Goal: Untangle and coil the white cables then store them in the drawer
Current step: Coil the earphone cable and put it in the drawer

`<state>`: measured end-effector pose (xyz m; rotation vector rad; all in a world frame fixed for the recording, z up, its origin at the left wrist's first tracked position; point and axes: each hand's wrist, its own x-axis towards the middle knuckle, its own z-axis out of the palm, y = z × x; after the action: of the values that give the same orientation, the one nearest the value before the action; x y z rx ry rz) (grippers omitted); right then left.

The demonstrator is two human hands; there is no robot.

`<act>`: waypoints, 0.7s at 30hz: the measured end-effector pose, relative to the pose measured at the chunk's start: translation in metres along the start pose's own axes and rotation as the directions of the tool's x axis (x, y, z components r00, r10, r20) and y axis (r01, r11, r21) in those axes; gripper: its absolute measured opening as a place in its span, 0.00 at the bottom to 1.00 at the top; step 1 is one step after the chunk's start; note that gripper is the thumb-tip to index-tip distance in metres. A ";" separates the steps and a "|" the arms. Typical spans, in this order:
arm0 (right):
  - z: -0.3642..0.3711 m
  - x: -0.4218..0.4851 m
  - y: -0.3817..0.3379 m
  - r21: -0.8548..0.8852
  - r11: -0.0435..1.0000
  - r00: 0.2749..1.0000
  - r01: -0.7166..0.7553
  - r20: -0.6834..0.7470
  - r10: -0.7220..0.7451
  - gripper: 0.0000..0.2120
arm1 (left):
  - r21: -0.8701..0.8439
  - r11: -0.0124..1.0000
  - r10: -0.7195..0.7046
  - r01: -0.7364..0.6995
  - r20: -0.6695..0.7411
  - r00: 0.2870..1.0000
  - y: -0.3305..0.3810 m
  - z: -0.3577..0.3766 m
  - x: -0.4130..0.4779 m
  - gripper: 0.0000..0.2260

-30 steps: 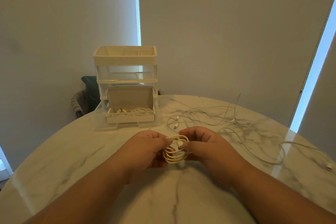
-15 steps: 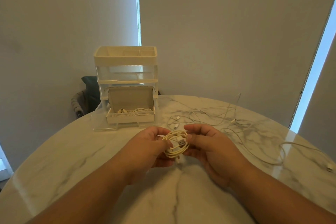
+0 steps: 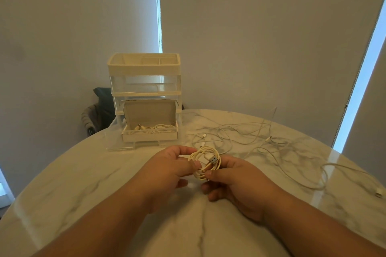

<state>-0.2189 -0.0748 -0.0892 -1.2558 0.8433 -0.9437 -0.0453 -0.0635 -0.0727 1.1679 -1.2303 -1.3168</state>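
Observation:
A small coil of white cable (image 3: 205,161) with a USB plug showing on top is held between both hands above the marble table (image 3: 83,183). My left hand (image 3: 167,170) pinches its left side. My right hand (image 3: 236,181) grips its right and lower edge with thumb and fingers. Behind them stands a clear drawer unit (image 3: 144,89); its bottom drawer (image 3: 149,134) is pulled out and holds coiled white cables. Loose tangled white cables (image 3: 261,137) lie spread over the table to the right.
A long white cable (image 3: 325,175) loops toward the table's right edge and ends in a plug (image 3: 378,194). A dark chair with a garment (image 3: 98,110) stands behind the table at the left. The wall and blinds are close behind.
The coil has been turned between the hands, so the USB plug now faces up on top. Both hands have shifted slightly toward me and the right fingers have opened a little below the coil.

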 end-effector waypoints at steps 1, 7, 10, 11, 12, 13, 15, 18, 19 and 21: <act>-0.001 0.001 0.000 0.012 1.000 1.000 0.001 -0.022 0.000 0.14 | -0.021 1.000 -0.004 0.004 -0.010 1.000 0.000 0.000 0.000 0.13; -0.001 0.003 -0.004 0.163 0.987 0.999 -0.004 -0.052 0.013 0.15 | -0.076 0.996 -0.037 0.038 0.008 0.999 -0.001 0.002 0.000 0.14; 0.000 0.004 -0.006 0.264 0.964 0.996 0.026 -0.088 -0.003 0.13 | 0.019 1.000 -0.024 0.024 -0.011 1.000 0.000 0.000 0.001 0.15; -0.001 0.005 -0.005 0.277 0.960 0.992 0.036 -0.123 -0.001 0.14 | 0.031 0.999 -0.022 0.022 -0.018 1.000 -0.001 0.000 0.001 0.15; -0.001 0.006 -0.004 0.283 0.958 0.988 0.045 -0.154 -0.001 0.15 | 0.029 0.999 -0.019 0.020 -0.023 1.000 -0.001 0.000 0.001 0.16; -0.002 0.007 -0.003 0.280 0.959 0.984 0.052 -0.178 -0.001 0.16 | 0.026 1.000 -0.016 0.017 -0.027 1.000 -0.001 0.000 0.002 0.16; -0.002 0.007 -0.003 0.270 0.961 0.981 0.065 -0.193 -0.012 0.17 | 0.027 1.000 -0.011 0.012 -0.033 0.999 -0.003 0.002 0.002 0.16; -0.001 0.007 -0.002 0.256 0.963 0.978 0.089 -0.206 -0.036 0.17 | 0.015 1.000 -0.010 0.011 -0.033 0.999 -0.003 0.003 0.003 0.17; 0.000 0.006 -0.002 0.236 0.967 0.975 0.095 -0.218 -0.043 0.16 | 0.013 1.000 -0.013 0.014 -0.030 0.999 -0.004 0.003 0.003 0.18; 0.001 0.006 -0.001 0.198 0.975 0.971 0.100 -0.235 -0.052 0.14 | 0.008 1.000 -0.017 0.018 -0.019 1.000 -0.004 0.003 0.003 0.18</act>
<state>-0.2158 -0.0799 -0.0879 -1.0160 0.8541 -1.2240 -0.0490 -0.0657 -0.0768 1.1969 -1.2149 -1.3117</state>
